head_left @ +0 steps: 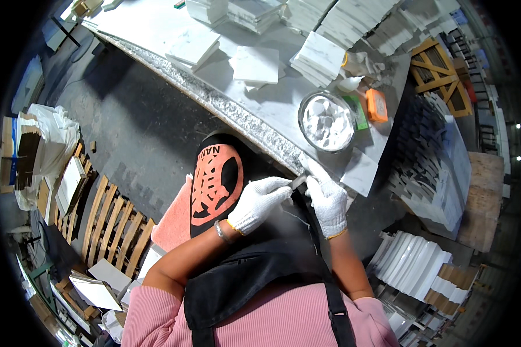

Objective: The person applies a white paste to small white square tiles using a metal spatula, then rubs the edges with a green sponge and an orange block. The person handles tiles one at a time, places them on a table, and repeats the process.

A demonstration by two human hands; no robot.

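My left hand, in a white knit glove, is closed, its thumb and fingertips pinching a small grey flat piece. My right hand, gloved alike, grips the other side of this piece, index finger stretched toward the table edge. The piece is too small and covered to tell its kind. Both hands are over my dark apron, just short of the table. Beyond my right hand stands a round clear bowl of lumpy white material. A loose marble tile lies at the table's near corner.
Marble tiles lie in stacks across the table. Past the bowl are a green box, an orange box and a white squeeze bottle. Wooden pallets rest on the floor at left; stacked slabs stand at right.
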